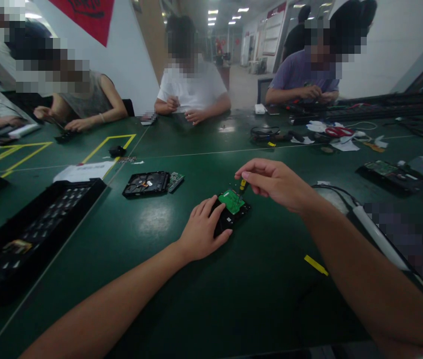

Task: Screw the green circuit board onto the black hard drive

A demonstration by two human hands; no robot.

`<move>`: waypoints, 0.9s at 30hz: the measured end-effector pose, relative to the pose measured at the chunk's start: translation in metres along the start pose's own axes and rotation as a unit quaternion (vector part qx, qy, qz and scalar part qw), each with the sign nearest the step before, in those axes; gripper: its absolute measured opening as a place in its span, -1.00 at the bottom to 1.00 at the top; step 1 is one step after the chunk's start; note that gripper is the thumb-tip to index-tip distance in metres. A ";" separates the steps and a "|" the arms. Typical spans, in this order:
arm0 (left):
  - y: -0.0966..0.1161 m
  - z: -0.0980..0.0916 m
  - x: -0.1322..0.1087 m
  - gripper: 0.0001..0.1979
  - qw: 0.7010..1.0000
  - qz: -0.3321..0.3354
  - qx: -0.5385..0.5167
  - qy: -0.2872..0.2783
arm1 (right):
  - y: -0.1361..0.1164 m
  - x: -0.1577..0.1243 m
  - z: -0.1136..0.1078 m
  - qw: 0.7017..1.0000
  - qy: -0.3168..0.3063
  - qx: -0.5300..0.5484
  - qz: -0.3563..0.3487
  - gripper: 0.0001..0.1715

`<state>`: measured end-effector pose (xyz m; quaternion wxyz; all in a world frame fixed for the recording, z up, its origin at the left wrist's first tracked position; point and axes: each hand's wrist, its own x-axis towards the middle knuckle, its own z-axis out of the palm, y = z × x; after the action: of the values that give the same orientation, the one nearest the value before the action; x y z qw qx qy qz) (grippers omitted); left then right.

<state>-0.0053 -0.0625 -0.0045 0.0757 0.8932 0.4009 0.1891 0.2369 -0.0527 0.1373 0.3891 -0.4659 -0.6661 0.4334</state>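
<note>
On the dark green table lies a black hard drive (231, 219) with a green circuit board (231, 200) on its upper face. My left hand (206, 229) rests over the drive's left side, fingers spread, pressing on its edge. Above the board, my right hand (277, 183) pinches a small screwdriver with a yellow and black handle (243, 185). Its shaft points down at the board's right part; whether the tip touches a screw is too small to tell. A few tiny dark bits lie just behind the drive.
An opened drive (146, 184) with a loose board (176, 181) lies left of centre. A long black tray (47, 219) stands at the left. Another drive (389, 175), cables and a yellow strip (316, 265) are at the right. Several people sit across the table (181, 319).
</note>
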 end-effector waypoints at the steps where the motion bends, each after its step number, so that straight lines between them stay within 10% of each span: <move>1: 0.000 0.000 0.000 -0.28 1.000 0.000 -0.002 0.000 | 0.001 0.001 0.000 1.000 0.002 0.001 0.005 -0.78; 27: -0.001 0.001 0.000 -0.27 1.000 0.003 -0.004 0.003 | 0.007 0.002 0.000 0.999 0.036 -0.019 -0.010 -0.71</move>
<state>-0.0059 -0.0617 -0.0055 0.0779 0.8935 0.3977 0.1936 0.2384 -0.0497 0.1313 0.4083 -0.4817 -0.6644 0.3997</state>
